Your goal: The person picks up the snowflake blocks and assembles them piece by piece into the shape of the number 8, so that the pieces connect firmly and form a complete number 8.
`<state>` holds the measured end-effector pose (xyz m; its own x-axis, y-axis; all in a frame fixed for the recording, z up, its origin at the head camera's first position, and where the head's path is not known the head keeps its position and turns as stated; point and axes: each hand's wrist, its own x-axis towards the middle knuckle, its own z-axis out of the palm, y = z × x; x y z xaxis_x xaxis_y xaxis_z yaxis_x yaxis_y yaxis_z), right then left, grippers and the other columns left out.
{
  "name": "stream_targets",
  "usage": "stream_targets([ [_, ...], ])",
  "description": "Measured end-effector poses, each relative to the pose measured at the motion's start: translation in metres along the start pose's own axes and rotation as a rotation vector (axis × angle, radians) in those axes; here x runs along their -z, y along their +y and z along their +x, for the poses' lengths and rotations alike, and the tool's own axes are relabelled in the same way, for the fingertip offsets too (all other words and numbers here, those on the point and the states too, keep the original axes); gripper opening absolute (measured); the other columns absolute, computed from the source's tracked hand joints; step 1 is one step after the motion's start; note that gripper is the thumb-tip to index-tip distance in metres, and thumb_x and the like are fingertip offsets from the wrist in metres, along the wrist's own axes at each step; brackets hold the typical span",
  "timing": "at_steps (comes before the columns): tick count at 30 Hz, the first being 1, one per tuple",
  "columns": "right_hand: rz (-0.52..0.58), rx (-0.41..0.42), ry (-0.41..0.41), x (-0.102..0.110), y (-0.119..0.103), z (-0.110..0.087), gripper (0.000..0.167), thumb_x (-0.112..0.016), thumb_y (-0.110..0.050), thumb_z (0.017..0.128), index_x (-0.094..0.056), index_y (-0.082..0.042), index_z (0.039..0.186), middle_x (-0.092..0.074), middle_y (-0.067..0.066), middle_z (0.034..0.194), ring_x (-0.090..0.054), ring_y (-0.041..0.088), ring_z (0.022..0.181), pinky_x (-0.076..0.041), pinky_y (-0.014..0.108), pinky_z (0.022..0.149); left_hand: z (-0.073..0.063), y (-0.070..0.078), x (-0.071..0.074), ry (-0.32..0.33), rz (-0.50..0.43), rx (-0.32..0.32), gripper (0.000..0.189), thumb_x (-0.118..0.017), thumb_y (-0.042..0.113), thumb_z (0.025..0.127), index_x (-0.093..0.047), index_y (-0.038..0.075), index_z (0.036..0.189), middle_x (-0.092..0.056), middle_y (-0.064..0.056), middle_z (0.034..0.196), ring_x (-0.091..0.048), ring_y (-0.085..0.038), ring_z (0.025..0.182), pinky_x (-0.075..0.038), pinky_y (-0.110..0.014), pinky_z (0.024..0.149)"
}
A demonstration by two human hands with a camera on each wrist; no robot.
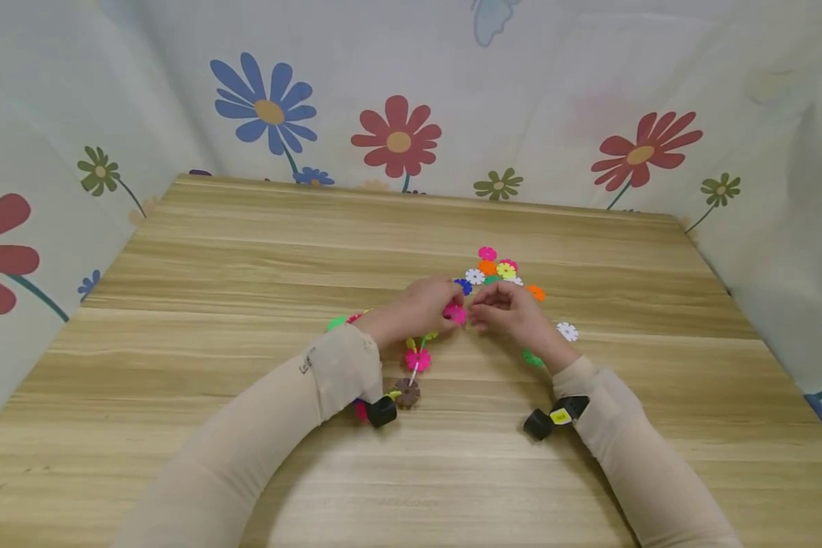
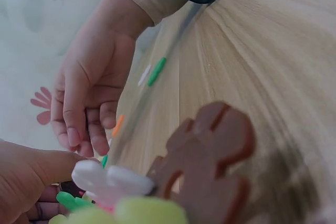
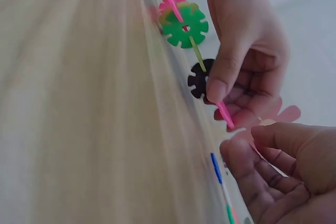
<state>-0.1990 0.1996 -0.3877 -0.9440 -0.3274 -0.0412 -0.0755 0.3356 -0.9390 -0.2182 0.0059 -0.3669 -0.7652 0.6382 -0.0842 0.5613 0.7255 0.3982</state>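
Note:
My left hand pinches a chain of flower-shaped interlocking discs near its end. In the right wrist view, its thumb lies by a black disc, with a pink disc edge-on at the fingertips. A green disc joins farther along the chain. From the hand the chain trails toward the person, with a brown disc on it, large in the left wrist view. Close to the pink disc, my right hand has loosely bent fingers and no disc visible in them.
Loose discs lie on the wooden table beyond the hands, among them a pink, a white and an orange one. Right of the right hand lies another white disc; a green one is by the wrist.

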Motion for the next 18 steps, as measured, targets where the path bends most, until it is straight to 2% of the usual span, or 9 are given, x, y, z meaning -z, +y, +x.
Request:
stream_targets([
  [3,-0.145,-0.005,0.046,0.009,-0.002,-0.001,0.022,-0.059,-0.007,0.094,-0.057,0.009,0.109,-0.065,0.025,0.102,-0.063,0.012,0.080,-0.054,0.022,0.067,-0.001,-0.001,0.000,-0.009,0.006,0.023,0.032,-0.068,0.025,0.090,-0.061,0.008,0.116,-0.060,-0.005,0.103,-0.052,-0.017,0.088,-0.046,-0.028,0.080],
  [6,-0.342,-0.015,0.093,0.021,-0.003,-0.002,0.022,-0.060,-0.010,0.094,-0.059,0.007,0.109,-0.064,0.024,0.102,-0.060,0.020,0.082,-0.051,0.023,0.067,-0.002,-0.002,0.001,-0.020,0.009,0.040,0.034,-0.066,0.027,0.091,-0.060,0.009,0.119,-0.060,-0.003,0.101,-0.052,-0.016,0.088,-0.047,-0.027,0.079],
  [10,-0.544,-0.044,0.105,0.036,-0.005,-0.005,0.025,-0.061,-0.012,0.093,-0.060,0.005,0.111,-0.064,0.022,0.104,-0.060,0.030,0.090,-0.051,0.033,0.077,-0.003,-0.003,0.001,-0.023,0.021,0.040,0.034,-0.066,0.027,0.092,-0.059,0.009,0.120,-0.060,-0.003,0.099,-0.052,-0.016,0.086,-0.046,-0.025,0.075],
  [13,-0.624,-0.067,0.087,0.046,-0.006,-0.008,0.025,-0.062,-0.012,0.092,-0.061,0.004,0.110,-0.064,0.021,0.101,-0.061,0.032,0.092,-0.050,0.039,0.081,-0.004,-0.003,0.002,-0.024,0.031,0.037,0.034,-0.066,0.027,0.092,-0.059,0.009,0.120,-0.061,-0.003,0.100,-0.051,-0.016,0.085,-0.045,-0.025,0.075],
  [18,-0.706,-0.104,0.032,0.060,-0.008,-0.014,0.026,-0.065,-0.014,0.090,-0.061,0.006,0.105,-0.064,0.024,0.099,-0.060,0.034,0.090,-0.049,0.043,0.078,-0.004,-0.005,0.002,-0.023,0.044,0.029,0.035,-0.065,0.029,0.092,-0.060,0.009,0.120,-0.062,-0.003,0.106,-0.051,-0.016,0.087,-0.046,-0.027,0.079],
])
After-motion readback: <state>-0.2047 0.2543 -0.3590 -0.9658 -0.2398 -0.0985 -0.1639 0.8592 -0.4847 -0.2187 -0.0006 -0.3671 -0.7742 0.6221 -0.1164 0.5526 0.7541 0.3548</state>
